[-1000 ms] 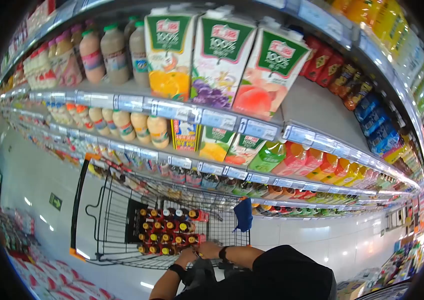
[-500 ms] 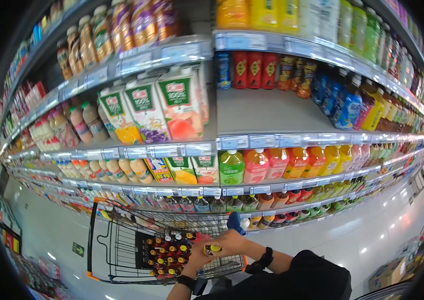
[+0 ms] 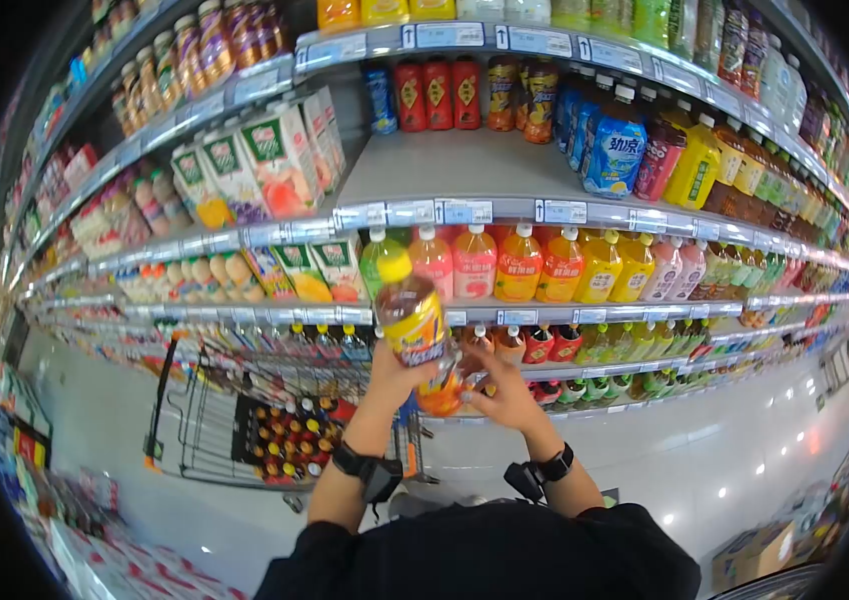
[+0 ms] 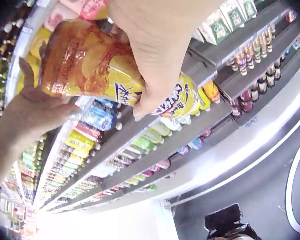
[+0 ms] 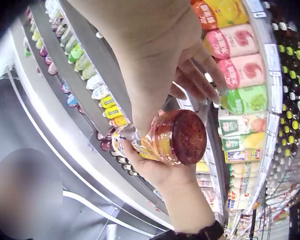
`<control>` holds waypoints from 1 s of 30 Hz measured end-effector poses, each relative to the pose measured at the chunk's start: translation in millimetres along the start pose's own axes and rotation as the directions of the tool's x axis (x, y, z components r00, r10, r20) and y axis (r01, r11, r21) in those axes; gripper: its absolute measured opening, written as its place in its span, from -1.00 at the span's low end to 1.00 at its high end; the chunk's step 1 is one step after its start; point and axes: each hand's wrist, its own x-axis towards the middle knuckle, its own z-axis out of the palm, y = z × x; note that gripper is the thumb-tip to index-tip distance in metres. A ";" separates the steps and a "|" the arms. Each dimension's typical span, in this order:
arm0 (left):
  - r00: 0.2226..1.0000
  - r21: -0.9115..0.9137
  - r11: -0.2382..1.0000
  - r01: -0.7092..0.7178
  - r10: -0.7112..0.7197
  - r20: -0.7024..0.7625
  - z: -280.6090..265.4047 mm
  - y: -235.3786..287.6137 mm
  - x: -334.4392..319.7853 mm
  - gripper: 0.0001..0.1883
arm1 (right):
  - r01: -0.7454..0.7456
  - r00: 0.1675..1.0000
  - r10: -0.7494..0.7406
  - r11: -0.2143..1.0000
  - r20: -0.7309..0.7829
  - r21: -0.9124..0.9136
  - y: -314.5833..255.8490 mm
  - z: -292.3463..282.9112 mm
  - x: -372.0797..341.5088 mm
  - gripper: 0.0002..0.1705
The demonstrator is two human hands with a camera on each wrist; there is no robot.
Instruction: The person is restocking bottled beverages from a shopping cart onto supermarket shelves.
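Note:
A plastic drink bottle (image 3: pixel 415 320) with a yellow cap, brown contents and a yellow label is held tilted in front of the shelves. My left hand (image 3: pixel 390 385) grips it round the middle, thumb across the label in the left wrist view. Beside the lower part of the bottle is my right hand (image 3: pixel 510 400), its fingers spread and loosely bent. The right wrist view shows the round brown base (image 5: pixel 187 137) facing the camera, close under my right hand (image 5: pixel 160 65).
Ahead, a bare shelf stretch (image 3: pixel 465 175) lies between juice cartons (image 3: pixel 275 155) and blue bottles (image 3: pixel 613 150), with red bottles behind. Large juice bottles (image 3: pixel 525 265) line the shelf below. A wire shopping cart (image 3: pixel 170 400) with dark, mostly yellow-capped bottles (image 3: pixel 290 435) stands lower left.
Both hands have risen from the cart, bringing a bottle up before the shelves. The right hand has loosened and spread its fingers. The head view has turned right.

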 end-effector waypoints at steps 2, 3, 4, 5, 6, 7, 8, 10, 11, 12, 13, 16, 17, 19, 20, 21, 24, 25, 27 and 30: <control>1.000 -0.101 0.995 -0.014 0.014 0.003 27.0 13.8 2.1 -0.55 | 0.057 0.997 -0.058 0.998 0.053 0.012 -6.1 -19.4 -2.9 -0.26; 1.000 -0.160 0.987 -0.008 0.008 0.003 41.5 22.6 1.9 -0.57 | 0.084 0.994 -0.085 0.996 0.069 0.022 -8.3 -26.7 -5.5 -0.26; 1.000 -0.187 0.982 0.026 -0.023 0.019 47.7 22.0 3.2 -0.53 | 0.131 0.986 -0.139 0.986 0.088 0.099 -4.4 -30.1 -8.7 -0.23; 0.998 -0.213 0.975 0.061 -0.054 0.040 53.0 20.9 4.1 -0.50 | 0.137 0.985 -0.156 0.968 0.079 0.209 1.2 -29.4 -14.4 -0.22; 0.994 -0.238 0.966 0.097 -0.084 0.063 58.4 19.8 5.2 -0.47 | 0.142 0.983 -0.171 0.939 0.066 0.314 6.7 -26.1 -20.0 -0.21; 0.996 -0.279 0.957 0.085 -0.071 0.058 66.1 20.4 6.4 -0.48 | 0.147 0.982 -0.184 0.898 0.050 0.414 3.9 -23.4 -23.5 -0.19; 0.997 -0.319 0.945 0.075 -0.061 0.053 75.9 22.8 5.8 -0.49 | 0.173 0.984 -0.172 0.878 -0.043 0.447 -1.1 -20.7 -29.7 -0.17; 0.996 -0.365 0.929 0.066 -0.041 0.078 87.7 28.0 3.5 -0.50 | 0.156 0.987 -0.147 0.869 -0.056 0.469 -17.7 -25.6 -34.2 -0.17; 0.994 -0.325 0.943 0.065 -0.031 0.109 88.8 26.6 4.3 -0.49 | 0.150 0.989 -0.136 0.864 -0.063 0.480 -22.5 -28.0 -34.1 -0.17; 0.990 -0.286 0.956 0.061 -0.022 0.139 88.8 25.1 5.0 -0.49 | 0.184 0.980 -0.131 0.879 -0.147 0.441 -20.7 -28.6 -36.1 -0.17; 0.986 -0.247 0.968 0.050 -0.008 0.169 88.3 25.5 7.2 -0.49 | 0.195 0.970 -0.143 0.941 -0.196 0.277 -23.5 -31.2 -37.2 -0.14; 0.993 -0.183 0.983 0.024 -0.002 0.122 92.1 33.4 5.5 -0.43 | 0.204 0.883 -0.305 0.934 -0.357 -0.294 -51.2 -38.4 -34.9 -0.10; 0.997 -0.152 0.988 0.020 -0.008 0.079 93.6 34.9 4.6 -0.41 | 0.222 0.832 -0.387 0.889 -0.398 -0.401 -55.4 -38.3 -33.0 -0.09; 0.984 -0.224 0.974 -0.019 0.058 0.168 99.9 41.4 1.3 -0.30 | 0.224 0.713 -0.545 0.773 -0.441 -0.594 -60.8 -37.3 -32.3 -0.09; 0.985 -0.231 0.972 -0.050 0.086 0.149 105.6 42.2 -1.7 -0.31 | 0.208 0.664 -0.593 0.732 -0.455 -0.649 -65.4 -36.5 -30.9 -0.07; 0.985 -0.236 0.969 -0.077 0.110 0.130 108.0 42.1 -4.6 -0.31 | 0.198 0.659 -0.601 0.718 -0.452 -0.667 -65.5 -36.1 -32.0 -0.06; 0.988 -0.219 0.975 -0.027 0.060 0.145 100.0 44.1 -6.6 -0.36 | 0.184 0.645 -0.625 0.686 -0.441 -0.704 -65.9 -34.6 -37.8 -0.05; 0.989 -0.196 0.981 0.010 0.019 0.144 99.1 46.0 -7.9 -0.37 | 0.195 0.640 -0.634 0.681 -0.435 -0.706 -67.1 -34.7 -38.9 -0.05; 0.989 -0.249 0.968 -0.036 0.070 0.127 100.9 45.8 -11.1 -0.39 | 0.217 0.635 -0.644 0.679 -0.427 -0.701 -68.6 -33.9 -41.2 -0.05; 0.991 -0.367 0.930 -0.015 0.063 0.121 103.6 52.7 -9.8 -0.39 | 0.233 0.649 -0.627 0.703 -0.431 -0.672 -67.5 -33.3 -44.5 -0.05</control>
